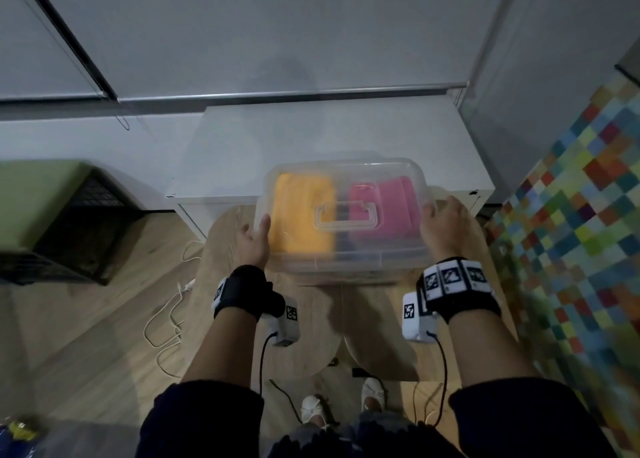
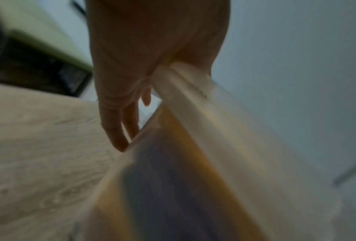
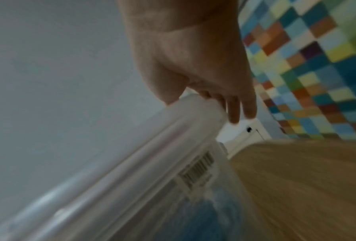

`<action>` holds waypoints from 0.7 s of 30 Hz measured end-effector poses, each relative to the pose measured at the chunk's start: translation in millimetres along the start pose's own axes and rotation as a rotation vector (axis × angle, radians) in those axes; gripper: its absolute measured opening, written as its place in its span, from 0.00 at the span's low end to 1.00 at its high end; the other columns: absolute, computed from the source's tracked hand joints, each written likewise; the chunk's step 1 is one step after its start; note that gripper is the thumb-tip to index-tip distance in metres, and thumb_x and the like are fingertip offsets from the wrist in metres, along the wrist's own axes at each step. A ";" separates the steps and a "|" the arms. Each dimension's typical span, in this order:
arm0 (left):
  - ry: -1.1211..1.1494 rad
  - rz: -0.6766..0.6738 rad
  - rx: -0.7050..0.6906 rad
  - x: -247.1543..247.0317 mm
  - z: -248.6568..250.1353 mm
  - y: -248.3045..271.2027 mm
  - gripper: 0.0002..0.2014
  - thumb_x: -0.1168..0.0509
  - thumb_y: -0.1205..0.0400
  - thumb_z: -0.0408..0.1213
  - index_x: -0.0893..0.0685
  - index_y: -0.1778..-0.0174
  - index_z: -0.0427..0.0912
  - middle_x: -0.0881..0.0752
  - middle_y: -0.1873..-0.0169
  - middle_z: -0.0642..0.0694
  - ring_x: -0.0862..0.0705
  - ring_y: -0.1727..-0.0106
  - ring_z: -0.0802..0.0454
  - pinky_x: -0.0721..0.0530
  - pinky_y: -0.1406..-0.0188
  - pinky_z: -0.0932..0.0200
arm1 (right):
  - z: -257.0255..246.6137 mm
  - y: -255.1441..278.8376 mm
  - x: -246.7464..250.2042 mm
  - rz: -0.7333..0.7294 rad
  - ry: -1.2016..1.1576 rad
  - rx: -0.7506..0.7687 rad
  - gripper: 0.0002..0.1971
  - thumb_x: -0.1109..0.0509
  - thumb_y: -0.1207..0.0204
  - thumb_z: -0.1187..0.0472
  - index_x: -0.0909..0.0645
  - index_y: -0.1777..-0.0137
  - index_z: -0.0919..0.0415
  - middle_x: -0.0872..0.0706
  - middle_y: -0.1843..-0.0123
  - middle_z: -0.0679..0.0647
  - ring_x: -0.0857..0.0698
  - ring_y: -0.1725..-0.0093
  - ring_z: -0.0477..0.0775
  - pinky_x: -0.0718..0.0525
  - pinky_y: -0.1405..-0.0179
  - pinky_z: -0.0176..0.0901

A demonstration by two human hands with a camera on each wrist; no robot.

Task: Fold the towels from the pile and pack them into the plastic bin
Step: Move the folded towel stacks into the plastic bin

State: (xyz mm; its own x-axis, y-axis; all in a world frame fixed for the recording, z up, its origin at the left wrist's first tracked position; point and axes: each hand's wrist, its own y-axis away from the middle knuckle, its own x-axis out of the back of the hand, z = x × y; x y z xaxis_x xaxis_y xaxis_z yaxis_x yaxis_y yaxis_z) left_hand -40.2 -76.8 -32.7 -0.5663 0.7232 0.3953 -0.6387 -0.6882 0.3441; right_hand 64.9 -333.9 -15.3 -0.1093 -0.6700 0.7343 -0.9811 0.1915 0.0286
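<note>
We see the clear plastic bin (image 1: 346, 263), lid (image 1: 301, 173) on, held over the round wooden table (image 1: 311, 336), its far end over a white cabinet (image 1: 346, 128). Left hand (image 1: 255, 241) grips the bin's left rim, fingers (image 2: 119, 130) down its side. Right hand (image 1: 446, 225) grips the right rim, fingers (image 3: 243, 104) curled over the edge. Inside: orange towel (image 1: 301, 215), pink towel (image 1: 384, 205); something dark blue lower down, blurred.
</note>
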 end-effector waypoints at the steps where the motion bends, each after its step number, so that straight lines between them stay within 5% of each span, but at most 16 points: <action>1: 0.068 -0.027 0.087 -4.0 -4.6 -6.1 0.44 0.36 0.28 0.67 0.30 0.26 0.37 0.26 0.29 0.34 0.24 0.32 0.34 0.24 0.33 0.41 | 5.3 -6.1 1.5 -0.103 -0.067 -0.117 0.29 0.44 0.16 0.50 0.37 0.23 0.70 0.29 0.25 0.68 0.29 0.27 0.65 0.30 0.34 0.48; 2: 0.125 -0.043 0.158 -6.4 -4.0 -6.2 0.48 0.36 0.34 0.72 0.29 0.27 0.40 0.26 0.29 0.36 0.24 0.32 0.35 0.24 0.33 0.38 | 10.8 -10.7 0.0 -0.213 -0.166 -0.251 0.33 0.45 0.16 0.44 0.41 0.20 0.69 0.33 0.22 0.68 0.30 0.25 0.65 0.30 0.32 0.49; 4: 0.124 -0.042 0.151 -7.2 0.0 -4.4 0.39 0.38 0.25 0.65 0.28 0.27 0.40 0.25 0.29 0.39 0.25 0.31 0.37 0.27 0.31 0.49 | 20.9 -18.2 -9.1 -0.381 -0.339 -0.482 0.42 0.48 0.22 0.31 0.42 0.19 0.63 0.34 0.21 0.64 0.31 0.23 0.64 0.32 0.27 0.55; 7: 0.030 0.059 0.093 -5.3 11.3 2.8 0.31 0.41 0.18 0.56 0.26 0.28 0.35 0.22 0.32 0.38 0.25 0.31 0.39 0.29 0.38 0.57 | 26.5 -29.7 -17.8 -0.505 -0.356 -0.553 0.52 0.49 0.35 0.20 0.36 0.21 0.58 0.32 0.22 0.62 0.29 0.25 0.64 0.32 0.25 0.62; 10: 0.104 0.139 0.009 -12.7 3.4 -16.1 0.31 0.30 0.25 0.53 0.22 0.32 0.35 0.17 0.38 0.38 0.19 0.36 0.41 0.23 0.41 0.54 | 31.5 -37.0 -25.3 -0.589 -0.534 -0.569 0.54 0.26 0.53 0.23 0.25 0.29 0.55 0.21 0.29 0.61 0.22 0.31 0.64 0.27 0.29 0.65; 13: 0.124 0.192 -0.036 -14.9 2.2 -22.1 0.31 0.28 0.25 0.48 0.24 0.29 0.34 0.19 0.35 0.38 0.19 0.34 0.44 0.23 0.36 0.55 | 41.1 -42.6 -38.0 -0.487 -0.662 -0.531 0.51 0.17 0.66 0.32 0.19 0.37 0.53 0.12 0.41 0.55 0.16 0.39 0.60 0.20 0.37 0.60; 15: 0.086 0.198 -0.064 -15.4 2.2 -23.1 0.30 0.29 0.23 0.47 0.24 0.29 0.34 0.19 0.34 0.39 0.20 0.33 0.44 0.25 0.37 0.57 | 27.6 -28.4 -31.9 -0.257 -0.617 -0.447 0.50 0.15 0.57 0.37 0.23 0.34 0.59 0.15 0.42 0.50 0.16 0.41 0.53 0.17 0.45 0.49; 18: 0.052 0.201 -0.122 -16.1 3.5 -25.6 0.26 0.31 0.22 0.47 0.22 0.32 0.34 0.17 0.37 0.38 0.19 0.36 0.43 0.28 0.49 0.64 | 22.8 -17.0 -34.5 0.160 -0.369 -0.099 0.28 0.23 0.30 0.52 0.27 0.35 0.65 0.22 0.39 0.56 0.21 0.41 0.54 0.19 0.51 0.42; 21: 0.001 0.199 -0.176 -15.2 5.1 -27.1 0.24 0.33 0.20 0.45 0.21 0.33 0.33 0.16 0.40 0.38 0.18 0.38 0.42 0.33 0.60 0.73 | 24.1 -17.1 -41.4 0.172 -0.351 -0.037 0.34 0.27 0.27 0.52 0.35 0.25 0.62 0.28 0.29 0.60 0.21 0.36 0.60 0.15 0.46 0.47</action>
State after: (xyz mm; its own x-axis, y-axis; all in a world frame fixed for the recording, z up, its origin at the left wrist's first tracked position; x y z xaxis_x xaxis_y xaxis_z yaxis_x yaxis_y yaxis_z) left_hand -11.6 -69.4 -43.7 -0.6900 0.5750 0.4396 -0.5958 -0.7961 0.1062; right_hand 82.4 -326.7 -62.5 -0.3259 -0.8293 0.4540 -0.9380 0.3437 -0.0454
